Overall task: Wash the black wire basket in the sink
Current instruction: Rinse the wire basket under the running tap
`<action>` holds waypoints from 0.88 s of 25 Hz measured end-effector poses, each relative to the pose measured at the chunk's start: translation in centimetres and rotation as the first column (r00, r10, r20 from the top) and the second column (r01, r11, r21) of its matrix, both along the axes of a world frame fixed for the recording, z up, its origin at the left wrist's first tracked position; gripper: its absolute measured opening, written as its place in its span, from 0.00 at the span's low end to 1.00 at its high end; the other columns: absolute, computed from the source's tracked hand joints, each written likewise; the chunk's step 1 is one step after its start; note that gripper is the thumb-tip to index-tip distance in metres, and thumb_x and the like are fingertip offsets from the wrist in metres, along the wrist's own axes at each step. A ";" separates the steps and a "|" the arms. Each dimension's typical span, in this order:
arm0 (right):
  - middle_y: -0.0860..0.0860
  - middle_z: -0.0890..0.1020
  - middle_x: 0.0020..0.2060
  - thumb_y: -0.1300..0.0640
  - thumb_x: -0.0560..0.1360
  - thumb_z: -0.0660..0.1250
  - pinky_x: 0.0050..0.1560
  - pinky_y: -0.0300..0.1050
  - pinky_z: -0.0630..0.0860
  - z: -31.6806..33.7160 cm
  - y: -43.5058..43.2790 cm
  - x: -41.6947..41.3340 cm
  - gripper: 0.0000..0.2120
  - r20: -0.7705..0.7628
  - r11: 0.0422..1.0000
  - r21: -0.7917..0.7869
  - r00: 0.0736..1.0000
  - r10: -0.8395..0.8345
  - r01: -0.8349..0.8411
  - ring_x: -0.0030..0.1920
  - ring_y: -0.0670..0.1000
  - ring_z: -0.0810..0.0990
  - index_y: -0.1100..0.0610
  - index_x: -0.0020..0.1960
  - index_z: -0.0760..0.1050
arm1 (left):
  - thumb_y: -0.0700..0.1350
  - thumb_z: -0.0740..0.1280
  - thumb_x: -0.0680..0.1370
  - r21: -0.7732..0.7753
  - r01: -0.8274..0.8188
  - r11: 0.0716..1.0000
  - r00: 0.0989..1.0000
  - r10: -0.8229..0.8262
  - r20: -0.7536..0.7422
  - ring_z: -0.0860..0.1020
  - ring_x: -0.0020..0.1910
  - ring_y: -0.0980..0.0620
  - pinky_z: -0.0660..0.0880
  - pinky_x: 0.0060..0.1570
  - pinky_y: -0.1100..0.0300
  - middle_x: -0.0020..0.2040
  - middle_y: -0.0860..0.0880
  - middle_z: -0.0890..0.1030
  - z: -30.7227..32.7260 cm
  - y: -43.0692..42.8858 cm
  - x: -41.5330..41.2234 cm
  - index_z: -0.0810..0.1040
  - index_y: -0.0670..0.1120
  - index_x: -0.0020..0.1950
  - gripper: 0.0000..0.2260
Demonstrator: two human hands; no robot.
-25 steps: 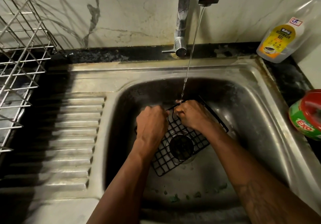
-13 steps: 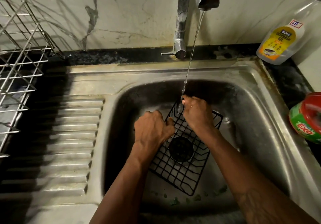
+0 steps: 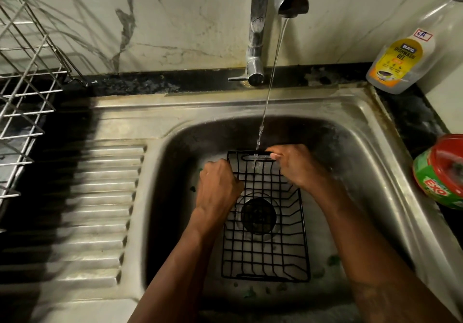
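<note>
Where both forearms enter from the near edge, the black wire basket lies flat on the floor of the sink. Its long axis runs away from the person, and its near end sits between the forearms. Small green scraps lie on the sink floor just right of the basket's near right corner, beside the right forearm. The drain shows through the basket's grid, nearer than both hands and between them.

The left hand is curled round the basket's left rim, close to the far left corner. The right hand grips the far right corner, with its fingertips pinching the far end rail. Between the two hands, a thin water stream lands on that far rail. The stream falls from the tap, which stands beyond the hands at the back edge of the sink.

Left of the left hand lies the ribbed drainboard; farther left and beyond it stands a steel wire rack. Right of the right hand, on the dark counter, sits a red-lidded green tub. Beyond the tub, a dishwash gel bottle stands by the marble wall.
</note>
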State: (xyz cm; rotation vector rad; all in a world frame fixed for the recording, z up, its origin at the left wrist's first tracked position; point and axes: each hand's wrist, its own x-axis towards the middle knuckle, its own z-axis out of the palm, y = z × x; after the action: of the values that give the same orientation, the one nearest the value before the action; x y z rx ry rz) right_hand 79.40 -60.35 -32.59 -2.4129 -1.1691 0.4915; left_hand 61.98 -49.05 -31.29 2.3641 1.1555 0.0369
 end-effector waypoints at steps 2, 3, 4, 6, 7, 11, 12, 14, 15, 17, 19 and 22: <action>0.55 0.82 0.59 0.70 0.77 0.63 0.52 0.47 0.81 -0.5 0.6 -0.3 0.25 0.059 0.996 -0.067 0.997 -0.049 0.053 0.51 0.52 0.82 0.48 0.69 0.77 | 0.39 0.70 0.72 -0.013 0.004 1.000 1.000 -0.004 0.025 0.79 0.32 0.47 0.82 0.33 0.50 0.35 0.44 0.79 0.2 -0.5 0.2 0.74 0.41 0.34 0.08; 0.54 0.82 0.60 0.71 0.76 0.64 0.56 0.50 0.81 -0.8 1.7 -1.1 0.27 0.091 0.998 -0.065 0.996 -0.016 0.022 0.54 0.53 0.82 0.47 0.69 0.76 | 0.38 0.70 0.73 -0.020 0.008 1.000 0.999 -0.007 0.034 0.77 0.30 0.49 0.80 0.31 0.52 0.33 0.46 0.78 0.3 -0.8 0.4 0.73 0.41 0.33 0.10; 0.54 0.82 0.61 0.71 0.75 0.64 0.59 0.52 0.80 -1.0 3.2 -2.3 0.28 0.085 0.999 -0.027 0.995 0.049 -0.047 0.57 0.55 0.81 0.47 0.69 0.76 | 0.38 0.70 0.74 -0.026 0.012 1.000 0.999 -0.011 0.047 0.75 0.29 0.52 0.78 0.30 0.54 0.32 0.47 0.76 0.6 -1.1 0.4 0.72 0.41 0.32 0.12; 0.51 0.82 0.63 0.70 0.75 0.65 0.65 0.53 0.75 -1.0 5.9 -4.9 0.26 0.055 0.970 0.053 0.970 0.235 -0.238 0.63 0.54 0.79 0.48 0.66 0.79 | 0.40 0.71 0.75 -0.024 0.042 0.999 0.992 -0.039 0.119 0.74 0.30 0.53 0.73 0.34 0.59 0.32 0.50 0.77 0.7 -1.3 0.5 0.75 0.43 0.36 0.09; 0.50 0.82 0.63 0.68 0.75 0.66 0.67 0.52 0.73 -0.8 6.5 -5.7 0.24 0.055 0.947 0.083 0.950 0.308 -0.311 0.65 0.53 0.78 0.48 0.65 0.81 | 0.41 0.72 0.74 -0.013 0.053 0.999 0.985 -0.050 0.166 0.78 0.33 0.52 0.73 0.36 0.61 0.34 0.49 0.80 0.8 -1.3 0.4 0.80 0.44 0.41 0.03; 0.51 0.77 0.68 0.74 0.75 0.63 0.43 0.33 0.76 -0.2 3.3 -3.6 0.34 0.044 0.977 0.100 0.981 0.187 -0.191 0.49 0.44 0.80 0.45 0.74 0.72 | 0.42 0.72 0.74 -0.018 -0.033 0.999 0.996 0.034 0.081 0.80 0.36 0.48 0.78 0.37 0.58 0.37 0.48 0.79 0.7 -0.7 0.1 0.74 0.45 0.35 0.10; 0.50 0.78 0.68 0.73 0.76 0.62 0.39 0.29 0.72 -0.1 1.6 -2.6 0.34 0.074 0.989 0.078 0.990 0.123 -0.128 0.45 0.41 0.79 0.44 0.74 0.71 | 0.40 0.71 0.74 -0.035 -0.069 0.997 0.996 0.071 0.051 0.79 0.35 0.48 0.80 0.35 0.57 0.37 0.46 0.79 0.8 -0.6 0.2 0.72 0.44 0.34 0.11; 0.50 0.79 0.66 0.73 0.76 0.62 0.48 0.36 0.79 -0.3 -0.1 -1.0 0.30 0.115 0.997 0.070 0.993 0.016 -0.024 0.52 0.45 0.82 0.47 0.71 0.74 | 0.37 0.70 0.73 -0.054 -0.069 0.996 0.997 0.071 0.034 0.79 0.33 0.48 0.80 0.32 0.57 0.36 0.45 0.79 0.9 -0.9 0.4 0.73 0.43 0.34 0.10; 0.51 0.80 0.65 0.74 0.74 0.63 0.57 0.43 0.80 -0.7 0.3 -0.9 0.30 0.137 0.997 0.075 0.991 -0.005 -0.005 0.58 0.49 0.82 0.50 0.70 0.76 | 0.37 0.70 0.73 -0.070 -0.052 0.996 0.998 0.055 0.042 0.78 0.32 0.48 0.79 0.30 0.58 0.35 0.45 0.78 1.0 -1.0 0.5 0.72 0.44 0.33 0.11; 0.55 0.82 0.62 0.76 0.69 0.65 0.63 0.51 0.78 -1.1 2.8 -2.5 0.30 0.139 0.991 0.101 0.987 0.075 -0.090 0.61 0.56 0.81 0.55 0.67 0.79 | 0.37 0.69 0.73 -0.084 -0.011 0.996 0.998 0.016 0.061 0.75 0.29 0.50 0.71 0.26 0.64 0.32 0.48 0.74 1.1 -1.1 0.5 0.67 0.47 0.30 0.16; 0.55 0.83 0.60 0.75 0.68 0.65 0.63 0.55 0.76 -1.2 5.0 -4.8 0.30 0.183 0.970 0.098 0.962 0.203 -0.223 0.60 0.58 0.82 0.55 0.66 0.80 | 0.39 0.69 0.74 -0.046 0.028 0.999 0.995 -0.023 0.100 0.74 0.28 0.51 0.63 0.26 0.69 0.29 0.53 0.70 1.7 -1.2 0.4 0.64 0.51 0.30 0.18; 0.48 0.80 0.66 0.69 0.76 0.62 0.61 0.52 0.75 -0.4 3.6 -3.6 0.29 0.248 0.975 0.064 0.950 0.190 -0.212 0.63 0.53 0.79 0.45 0.71 0.75 | 0.37 0.70 0.74 -0.034 -0.040 0.999 0.994 0.043 0.099 0.79 0.32 0.48 0.76 0.30 0.60 0.29 0.52 0.73 1.7 -0.8 0.1 0.66 0.49 0.30 0.17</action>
State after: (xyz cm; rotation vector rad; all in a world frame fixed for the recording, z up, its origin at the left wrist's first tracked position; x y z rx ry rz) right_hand 75.76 -56.72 -32.97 -2.3353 -1.5173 0.2023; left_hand 62.03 -49.85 -29.54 2.2833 1.1488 0.1484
